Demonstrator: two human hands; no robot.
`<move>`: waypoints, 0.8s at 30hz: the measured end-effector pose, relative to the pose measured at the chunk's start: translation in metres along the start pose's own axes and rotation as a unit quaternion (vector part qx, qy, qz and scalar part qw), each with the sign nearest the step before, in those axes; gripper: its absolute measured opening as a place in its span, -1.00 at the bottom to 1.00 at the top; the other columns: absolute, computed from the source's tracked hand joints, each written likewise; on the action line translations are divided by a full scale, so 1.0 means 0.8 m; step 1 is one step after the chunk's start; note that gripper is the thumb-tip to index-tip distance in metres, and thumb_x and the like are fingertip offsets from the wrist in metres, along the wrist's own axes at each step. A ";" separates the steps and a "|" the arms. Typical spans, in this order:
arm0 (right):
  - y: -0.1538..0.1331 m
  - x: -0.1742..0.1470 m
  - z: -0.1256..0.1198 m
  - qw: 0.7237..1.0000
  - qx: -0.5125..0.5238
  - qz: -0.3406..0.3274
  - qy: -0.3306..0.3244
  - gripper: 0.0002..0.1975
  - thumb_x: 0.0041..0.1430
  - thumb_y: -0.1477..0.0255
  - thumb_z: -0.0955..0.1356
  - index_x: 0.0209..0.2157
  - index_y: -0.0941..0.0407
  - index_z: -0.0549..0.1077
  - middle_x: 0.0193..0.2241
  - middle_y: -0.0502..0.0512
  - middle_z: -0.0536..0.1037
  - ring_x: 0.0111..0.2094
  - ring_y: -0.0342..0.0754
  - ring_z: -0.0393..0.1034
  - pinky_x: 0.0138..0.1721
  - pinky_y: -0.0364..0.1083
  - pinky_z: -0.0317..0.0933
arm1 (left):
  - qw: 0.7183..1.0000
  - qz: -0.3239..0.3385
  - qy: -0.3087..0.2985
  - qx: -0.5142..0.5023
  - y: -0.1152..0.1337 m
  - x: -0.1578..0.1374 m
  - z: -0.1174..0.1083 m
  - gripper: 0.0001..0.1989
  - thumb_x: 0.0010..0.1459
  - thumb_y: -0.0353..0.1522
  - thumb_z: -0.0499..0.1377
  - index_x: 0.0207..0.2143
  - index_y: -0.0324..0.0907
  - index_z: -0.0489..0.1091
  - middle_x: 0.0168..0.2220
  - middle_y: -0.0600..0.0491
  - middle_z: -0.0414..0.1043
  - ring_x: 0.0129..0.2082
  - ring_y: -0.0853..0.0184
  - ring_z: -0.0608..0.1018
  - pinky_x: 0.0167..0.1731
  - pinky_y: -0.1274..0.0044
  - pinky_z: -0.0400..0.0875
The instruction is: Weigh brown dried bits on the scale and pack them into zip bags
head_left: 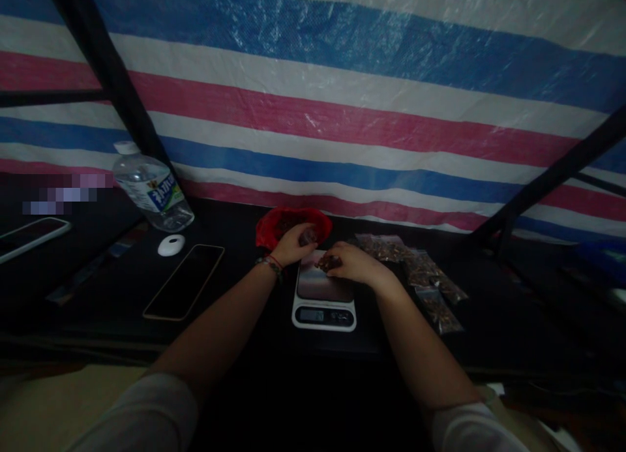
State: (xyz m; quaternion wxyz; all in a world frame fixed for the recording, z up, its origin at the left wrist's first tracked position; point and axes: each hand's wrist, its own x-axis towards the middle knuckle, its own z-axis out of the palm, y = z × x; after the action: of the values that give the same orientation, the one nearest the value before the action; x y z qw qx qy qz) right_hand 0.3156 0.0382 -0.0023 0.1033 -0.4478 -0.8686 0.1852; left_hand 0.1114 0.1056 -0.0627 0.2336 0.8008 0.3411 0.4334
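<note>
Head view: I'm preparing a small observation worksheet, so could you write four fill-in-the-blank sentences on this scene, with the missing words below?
1. The big bag by the left hand is coloured ____.
2. The brown pieces above the scale are held in the ____ hand.
3. Bracelets circle the ____ wrist.
4. The cap on the bottle is coloured ____.

Missing words: red; right; left; white.

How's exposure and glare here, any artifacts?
Head view: dim overall, black flat tabletop losing detail; head view: glare specks on the blue, white and red striped plastic sheet; head view: pinkish reflection on the white rectangular digital scale, its grey display hard to read; head view: pixelated blocks at left.
</note>
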 end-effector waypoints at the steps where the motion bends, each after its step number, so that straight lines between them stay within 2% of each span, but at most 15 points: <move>1: -0.002 -0.001 0.003 1.000 0.001 -0.004 0.005 -0.71 -0.03 0.51 0.42 -0.19 0.13 0.53 -0.26 0.12 0.46 -0.19 -0.03 0.33 -0.13 -0.11 0.19 | 1.000 -0.002 -0.006 0.000 0.002 0.000 0.000 -0.50 0.00 -0.33 0.22 0.02 -0.28 0.32 -0.05 -0.14 0.42 -0.06 0.15 0.46 0.00 0.32 0.32; 4: -0.005 -0.004 0.005 1.000 -0.005 -0.014 0.017 -0.73 0.01 0.58 0.38 -0.19 0.13 0.52 -0.27 0.12 0.46 -0.23 -0.07 0.34 -0.14 -0.12 0.20 | 1.000 -0.004 -0.015 0.009 0.006 -0.001 -0.003 -0.52 -0.01 -0.35 0.22 0.01 -0.25 0.33 -0.07 -0.12 0.43 -0.09 0.17 0.48 -0.03 0.32 0.34; 10: -0.009 -0.009 0.005 0.998 -0.049 -0.018 0.022 -0.81 0.07 0.57 0.35 -0.24 0.17 0.52 -0.30 0.13 0.47 -0.24 -0.07 0.35 -0.14 -0.11 0.20 | 0.999 0.020 -0.045 0.007 0.009 -0.002 -0.007 -0.51 -0.04 -0.39 0.23 0.01 -0.22 0.33 -0.12 -0.09 0.45 -0.11 0.18 0.49 -0.05 0.33 0.35; 18: -0.015 -0.007 0.014 0.997 -0.077 0.010 0.030 -0.80 0.03 0.60 0.34 -0.25 0.18 0.50 -0.29 0.15 0.47 -0.23 -0.08 0.35 -0.15 -0.14 0.19 | 0.997 0.023 -0.076 0.001 0.018 -0.001 -0.006 -0.54 -0.05 -0.43 0.22 -0.03 -0.22 0.34 -0.20 -0.03 0.47 -0.21 0.25 0.51 -0.13 0.41 0.39; 24: -0.024 -0.003 0.015 0.993 -0.113 0.030 0.029 -0.80 0.05 0.59 0.32 -0.25 0.19 0.50 -0.29 0.19 0.48 -0.24 -0.03 0.37 -0.16 -0.11 0.21 | 0.997 0.034 -0.072 -0.003 0.023 0.000 -0.008 -0.56 -0.05 -0.43 0.21 -0.04 -0.24 0.35 -0.25 -0.02 0.47 -0.24 0.26 0.50 -0.15 0.41 0.38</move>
State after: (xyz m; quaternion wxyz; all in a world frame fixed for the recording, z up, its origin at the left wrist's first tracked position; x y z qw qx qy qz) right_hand 0.2990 0.0232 -0.0050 0.0716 -0.4876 -0.8669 0.0754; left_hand 0.1126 0.0939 -0.0473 0.2451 0.8404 0.2949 0.3829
